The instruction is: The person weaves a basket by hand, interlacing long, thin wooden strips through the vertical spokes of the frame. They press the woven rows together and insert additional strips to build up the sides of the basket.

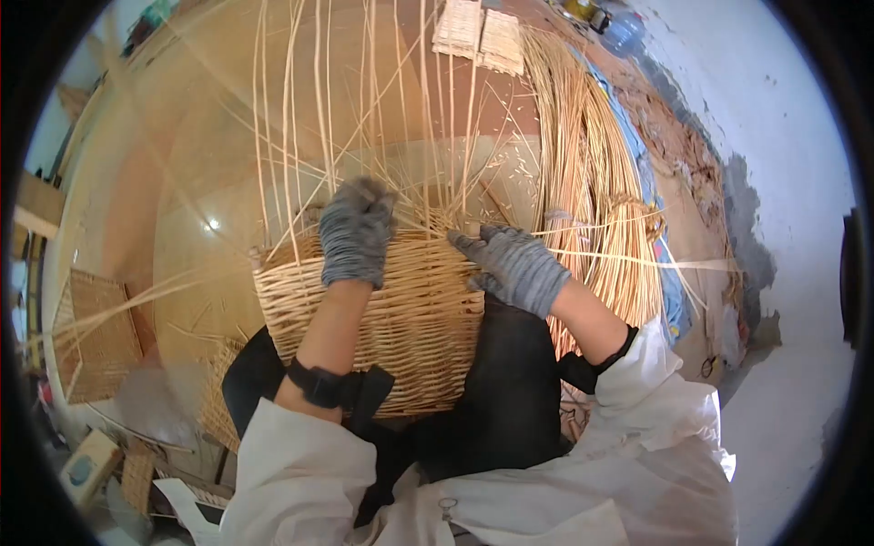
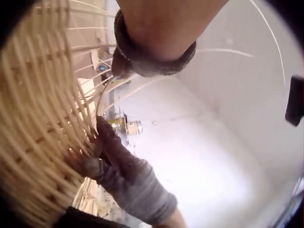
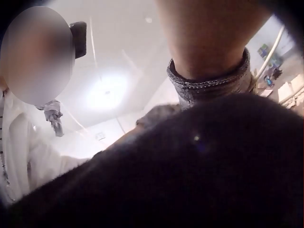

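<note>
A woven wicker basket (image 1: 401,337) lies across the person's lap, with long upright stakes (image 1: 319,91) rising from its far edge. Above that edge, the gloved left hand (image 1: 357,232) has its fingers curled; in the left wrist view a thin strand (image 2: 99,102) runs from near this hand (image 2: 147,61) down to the right hand (image 2: 135,187). The gloved right hand (image 1: 517,264) grips the rim at the basket's right corner, thumb and fingers against the weave (image 2: 38,118). In the right wrist view, dark cloth (image 3: 190,171) hides most of this hand (image 3: 209,90).
A large bundle of wicker rods (image 1: 592,182) lies at the right, beside a wall (image 1: 792,182). Two small woven panels (image 1: 478,36) are at the far side. Another woven piece (image 1: 96,337) stands at the left. Cut scraps lie on the floor beyond the basket.
</note>
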A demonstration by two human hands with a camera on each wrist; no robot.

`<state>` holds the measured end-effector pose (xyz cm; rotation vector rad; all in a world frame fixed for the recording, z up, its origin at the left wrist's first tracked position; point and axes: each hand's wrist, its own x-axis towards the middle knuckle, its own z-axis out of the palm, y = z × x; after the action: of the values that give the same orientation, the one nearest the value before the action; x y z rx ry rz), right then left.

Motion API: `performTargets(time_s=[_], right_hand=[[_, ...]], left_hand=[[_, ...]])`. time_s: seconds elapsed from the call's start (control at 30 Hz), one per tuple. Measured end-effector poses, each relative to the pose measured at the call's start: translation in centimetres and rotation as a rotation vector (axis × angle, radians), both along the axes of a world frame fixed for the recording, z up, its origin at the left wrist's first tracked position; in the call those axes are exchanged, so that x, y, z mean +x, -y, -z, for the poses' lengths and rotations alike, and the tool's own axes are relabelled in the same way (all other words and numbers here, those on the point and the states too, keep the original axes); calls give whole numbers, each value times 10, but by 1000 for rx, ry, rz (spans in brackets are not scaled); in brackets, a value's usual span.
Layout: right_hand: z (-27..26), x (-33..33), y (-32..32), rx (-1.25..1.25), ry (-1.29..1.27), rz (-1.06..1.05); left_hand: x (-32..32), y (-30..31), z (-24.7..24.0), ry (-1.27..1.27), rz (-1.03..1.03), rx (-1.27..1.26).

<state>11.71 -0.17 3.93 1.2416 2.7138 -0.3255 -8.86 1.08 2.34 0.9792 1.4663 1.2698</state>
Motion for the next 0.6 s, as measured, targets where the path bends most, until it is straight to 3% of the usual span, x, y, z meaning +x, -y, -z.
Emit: performTargets(time_s=[0.07, 0.13, 0.2, 0.3, 0.33, 0.37, 0.4, 0.47, 0.5, 0.53, 0.6], right_hand=[[2, -10, 4, -53, 76, 127], [19, -13, 0, 1, 41, 193], [5, -22, -2, -49, 86, 290], [21, -27, -6, 18, 82, 368], [22, -24, -7, 0, 197, 306], [22, -20, -11, -11, 305, 234], [21, -15, -13, -37, 253, 307], [13, -11, -8, -25, 148, 335], [7, -9, -6, -8, 109, 291], [22, -6, 1, 311, 32, 257], [-14, -42, 7, 329, -129, 227]], left_hand=[[21, -30, -3, -915, 189, 571], [58, -79, -26, -1310, 681, 267], [99, -115, -30, -1244, 885, 27], [101, -105, 16, -892, 546, 513], [91, -89, 20, -613, 635, 498], [68, -55, 6, -560, 667, 493], [46, -19, -9, -506, 699, 487], [-5, 64, -12, -621, 490, 294], [-28, 96, -11, -554, 288, 119], [-55, 115, 6, -511, 37, 136], [-102, 134, 53, -379, -421, 192]])
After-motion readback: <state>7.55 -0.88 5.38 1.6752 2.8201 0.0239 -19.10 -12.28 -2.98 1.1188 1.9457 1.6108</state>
